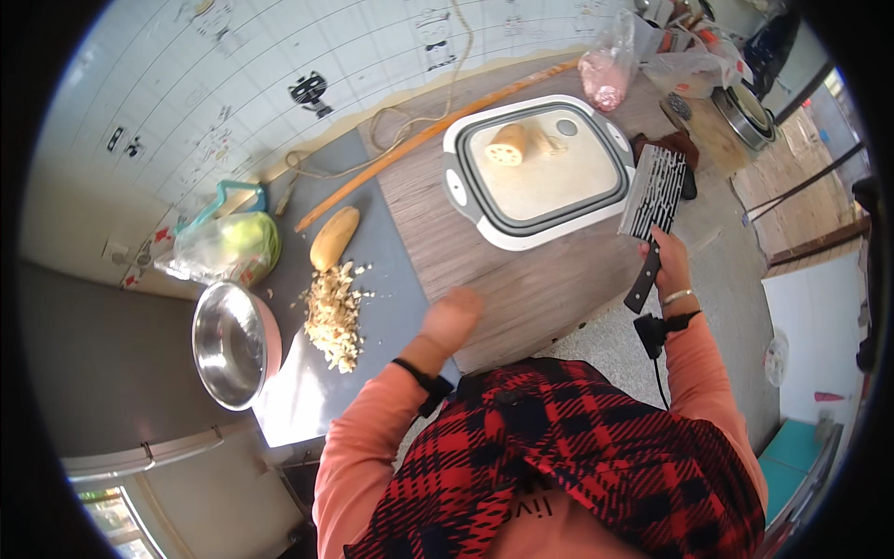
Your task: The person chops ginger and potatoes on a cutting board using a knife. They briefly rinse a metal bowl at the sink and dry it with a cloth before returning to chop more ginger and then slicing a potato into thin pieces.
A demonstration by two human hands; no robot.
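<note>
My right hand (667, 262) grips the black handle of a cleaver (656, 192), its broad blade marked with dark and light streaks and pointing away from me. The blade is just right of a white-and-grey collapsible cutting board basin (559, 202). On that board lie a cut piece of lotus root (507, 145), its holed face towards me, and a thin pale scrap (548, 142). Over the wood-patterned counter, my left hand (455, 318) is curled in and slightly blurred, with nothing visible in it. Left of it are a pile of chopped pale bits (334, 318) and a whole lotus root segment (335, 237).
A steel bowl (227, 342) stands at the left edge, near a bagged green vegetable (241, 244) and a teal-framed item (241, 199). A long wooden stick (426, 140) and a cord (454, 84) lie along the wall. A bag of pink meat (606, 77) sits behind the board.
</note>
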